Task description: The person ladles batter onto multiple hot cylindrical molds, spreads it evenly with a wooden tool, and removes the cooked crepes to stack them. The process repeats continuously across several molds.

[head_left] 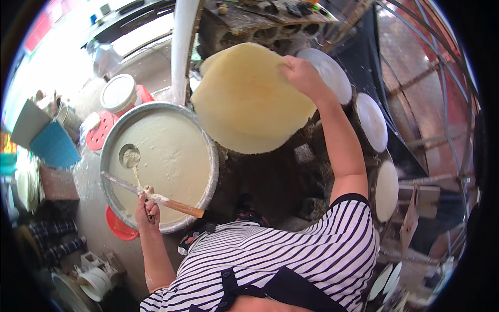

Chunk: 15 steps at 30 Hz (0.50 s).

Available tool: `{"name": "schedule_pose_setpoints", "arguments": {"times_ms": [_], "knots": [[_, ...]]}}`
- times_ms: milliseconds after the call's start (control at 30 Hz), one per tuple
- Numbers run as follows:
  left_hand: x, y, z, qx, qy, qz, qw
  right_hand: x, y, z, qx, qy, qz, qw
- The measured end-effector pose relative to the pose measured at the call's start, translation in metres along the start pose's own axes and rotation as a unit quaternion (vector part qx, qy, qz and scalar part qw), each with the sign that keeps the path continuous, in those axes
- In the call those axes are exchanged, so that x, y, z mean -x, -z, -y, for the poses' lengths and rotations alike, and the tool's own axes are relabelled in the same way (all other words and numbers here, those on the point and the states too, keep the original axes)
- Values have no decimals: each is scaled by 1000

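A large round pale-yellow flatbread (249, 99) hangs from my right hand (304, 78), whose fingers pinch it at the upper right edge. At its upper left a second edge shows, perhaps a fold or another sheet. My left hand (149, 212) is closed at the near side of a wide metal basin (212, 156) of cream-coloured batter (174, 140). It grips a batter-coated ladle (136, 176), whose round cup lies at the batter's surface, and a long flat scraper (179, 206) with a wooden handle, lying across the basin's near part.
Several round pale discs (371, 122) stand in a row along the right. A lidded white bucket (118, 92) and a red perforated stool (99, 132) are beyond the basin. A white post (182, 52) rises behind it. A block structure (260, 31) stands at the back.
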<state>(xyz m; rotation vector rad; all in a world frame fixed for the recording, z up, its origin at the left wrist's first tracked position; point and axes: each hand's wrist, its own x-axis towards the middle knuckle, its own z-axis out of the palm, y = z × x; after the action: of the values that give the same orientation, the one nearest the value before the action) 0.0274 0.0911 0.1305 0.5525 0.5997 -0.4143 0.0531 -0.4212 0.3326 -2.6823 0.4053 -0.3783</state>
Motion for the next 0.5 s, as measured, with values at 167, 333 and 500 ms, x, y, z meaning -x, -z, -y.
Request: {"name": "schedule_pose_setpoints", "arguments": {"times_ms": [167,333,500], "knots": [[-13,18,-11,-45,56,50,996,143,41,63,-44,28,-7,999],[-18,23,-13,-128,113,98,980,303,64,92,-80,-24,-62,995],[-22,1,-16,-121,249,153,949,485,73,116,-109,-179,-81,974]]}}
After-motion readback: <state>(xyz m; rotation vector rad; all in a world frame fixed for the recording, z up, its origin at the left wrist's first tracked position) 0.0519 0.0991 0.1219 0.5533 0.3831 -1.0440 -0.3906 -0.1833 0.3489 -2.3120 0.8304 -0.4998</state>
